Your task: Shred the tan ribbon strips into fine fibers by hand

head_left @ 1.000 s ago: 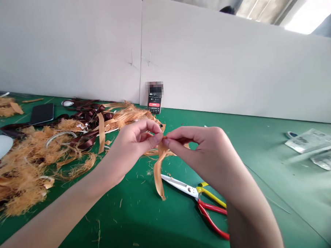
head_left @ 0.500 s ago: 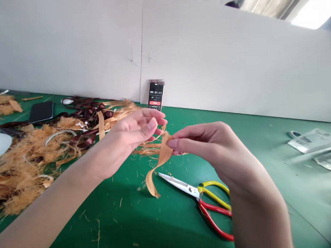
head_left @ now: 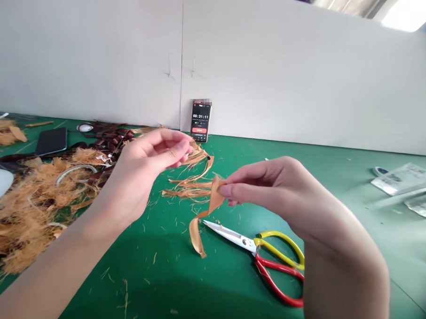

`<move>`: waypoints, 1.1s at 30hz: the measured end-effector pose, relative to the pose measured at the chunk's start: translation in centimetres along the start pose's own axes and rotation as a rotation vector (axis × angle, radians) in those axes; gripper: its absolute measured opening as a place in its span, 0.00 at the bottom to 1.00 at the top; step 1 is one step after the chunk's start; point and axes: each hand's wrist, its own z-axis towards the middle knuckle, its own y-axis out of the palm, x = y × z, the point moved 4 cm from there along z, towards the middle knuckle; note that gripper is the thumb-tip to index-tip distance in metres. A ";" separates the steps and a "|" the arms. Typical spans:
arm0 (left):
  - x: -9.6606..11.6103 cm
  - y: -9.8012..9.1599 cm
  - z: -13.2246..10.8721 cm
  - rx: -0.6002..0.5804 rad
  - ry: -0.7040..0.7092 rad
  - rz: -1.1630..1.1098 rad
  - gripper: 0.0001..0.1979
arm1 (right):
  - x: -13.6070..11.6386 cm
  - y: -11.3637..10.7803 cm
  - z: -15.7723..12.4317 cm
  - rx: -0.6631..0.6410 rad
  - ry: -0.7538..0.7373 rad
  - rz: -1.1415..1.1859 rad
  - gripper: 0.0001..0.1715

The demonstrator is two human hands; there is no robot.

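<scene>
My right hand pinches the top end of an orange ribbon between thumb and fingers. The ribbon hangs down in a twist, its lower end curling near the scissor tips. Up and to the left is my left hand, thumb and fingertips pressed together. Whatever may be between them is too small to make out. Below the right hand lie scissors with a yellow and a red handle, partly hidden by my right wrist. Frayed orange strands lie on the table behind the ribbon.
A heap of orange fibres and dark brown ribbons covers the left side. A phone with a timer leans on the white wall. Another phone lies flat. Clear plastic packets are at right on the green table.
My left hand has moved away from the ribbon, up and to the left. The right hand still pinches the ribbon and has shifted slightly right.
</scene>
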 end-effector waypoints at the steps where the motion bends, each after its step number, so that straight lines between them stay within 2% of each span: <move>1: 0.1 -0.1 0.0 -0.007 0.008 0.023 0.05 | 0.0 0.0 0.0 0.002 0.004 -0.009 0.07; 4: 0.2 0.5 -0.3 -0.159 0.020 0.132 0.15 | 0.1 0.0 0.0 0.003 0.002 -0.005 0.06; 7: 0.1 1.4 -1.1 -0.327 -0.003 0.272 0.10 | 0.1 0.1 0.1 0.009 -0.012 0.023 0.07; 9: -0.1 1.9 -1.4 -0.369 -0.043 0.301 0.08 | 0.2 0.0 0.2 0.008 -0.007 0.034 0.07; 14: -0.3 2.2 -1.6 -0.393 -0.159 0.257 0.05 | 0.3 -0.3 0.1 -0.084 0.032 0.083 0.07; 19: 0.0 2.3 -1.7 -0.417 -0.233 0.239 0.04 | 0.2 -0.4 -0.1 -0.063 0.019 0.139 0.14; 27: 0.0 2.6 -1.8 -0.435 -0.278 0.215 0.03 | 0.1 0.3 0.1 -0.077 -0.103 0.327 0.04; 33: 0.0 2.5 -1.8 -0.418 -0.276 0.222 0.02 | 0.1 -0.6 -0.2 0.016 -0.086 0.274 0.03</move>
